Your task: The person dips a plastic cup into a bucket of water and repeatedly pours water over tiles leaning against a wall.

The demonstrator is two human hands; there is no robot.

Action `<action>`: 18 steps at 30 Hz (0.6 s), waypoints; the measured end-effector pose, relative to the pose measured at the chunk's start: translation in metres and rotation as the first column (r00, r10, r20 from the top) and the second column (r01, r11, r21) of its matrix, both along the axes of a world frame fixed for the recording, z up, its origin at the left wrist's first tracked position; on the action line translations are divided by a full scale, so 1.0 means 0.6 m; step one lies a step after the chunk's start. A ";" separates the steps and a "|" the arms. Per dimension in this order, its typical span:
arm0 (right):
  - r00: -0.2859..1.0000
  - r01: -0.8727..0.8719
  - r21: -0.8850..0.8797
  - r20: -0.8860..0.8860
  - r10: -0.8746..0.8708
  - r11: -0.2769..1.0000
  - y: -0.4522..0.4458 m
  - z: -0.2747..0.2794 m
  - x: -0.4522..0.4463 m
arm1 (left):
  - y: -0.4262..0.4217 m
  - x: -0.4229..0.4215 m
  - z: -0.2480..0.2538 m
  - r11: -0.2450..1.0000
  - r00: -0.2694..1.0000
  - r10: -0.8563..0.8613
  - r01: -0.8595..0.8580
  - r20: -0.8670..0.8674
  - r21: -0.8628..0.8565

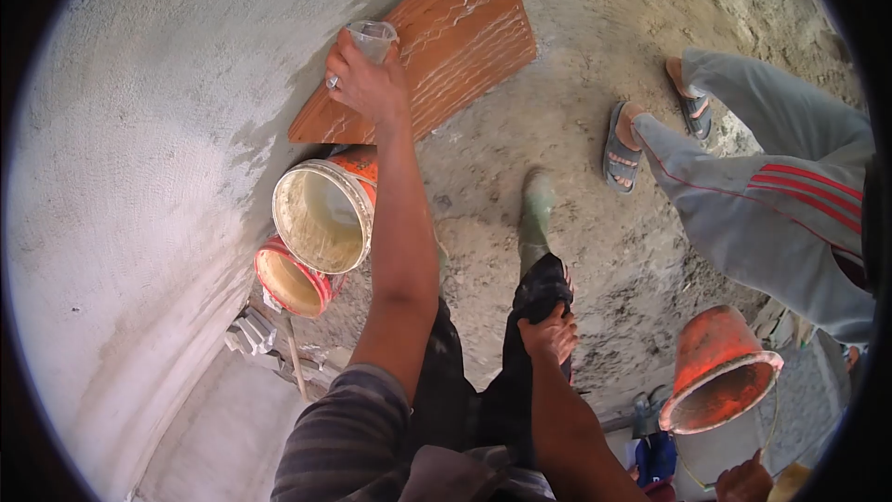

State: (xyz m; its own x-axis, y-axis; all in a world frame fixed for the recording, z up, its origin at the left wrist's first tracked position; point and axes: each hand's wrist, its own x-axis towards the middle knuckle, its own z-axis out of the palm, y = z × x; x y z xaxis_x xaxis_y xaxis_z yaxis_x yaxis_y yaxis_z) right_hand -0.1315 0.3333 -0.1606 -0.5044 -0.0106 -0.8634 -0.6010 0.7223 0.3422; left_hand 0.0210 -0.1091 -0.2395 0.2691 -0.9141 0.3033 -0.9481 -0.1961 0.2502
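Observation:
My left hand [367, 82], with a ring on one finger, is stretched forward and closed round a clear plastic cup [374, 35]. Under that hand, a reddish-brown board [465, 28] with wavy pale lines leans by the wall. Beneath my left forearm stands a bucket [321, 214] with pale, cloudy liquid in it. A smaller red-rimmed bucket [293, 279] sits beside it, holding something yellowish. My right hand [550, 335] grips my dark trouser leg [539, 288] at the knee.
A grey plastered wall [149, 158] rises on the left. Another person in grey trousers [762, 186] and sandals stands at the right. An orange bucket [715, 353] hangs tilted at lower right, near another person's hand [743, 482]. Rough dirt ground [502, 130] lies between us.

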 end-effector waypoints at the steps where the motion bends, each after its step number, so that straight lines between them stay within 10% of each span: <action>1: 1.000 0.014 0.006 0.008 -0.015 1.000 -0.006 0.003 -0.004 | -0.005 -0.013 0.002 1.000 1.000 -0.010 0.010 -0.001 0.003; 18: 0.988 0.149 0.002 0.051 -0.149 0.989 -0.020 0.014 -0.034 | -0.098 -0.164 -0.005 0.973 0.973 -0.228 0.227 0.021 0.024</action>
State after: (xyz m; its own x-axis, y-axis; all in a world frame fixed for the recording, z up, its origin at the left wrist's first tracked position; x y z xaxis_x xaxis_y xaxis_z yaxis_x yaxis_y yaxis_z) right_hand -0.1518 0.3211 -0.1523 -0.4562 0.0599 -0.8879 -0.5032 0.8055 0.3129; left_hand -0.0777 -0.1677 -0.2422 0.0461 -0.9569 0.2869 -0.9741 0.0206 0.2251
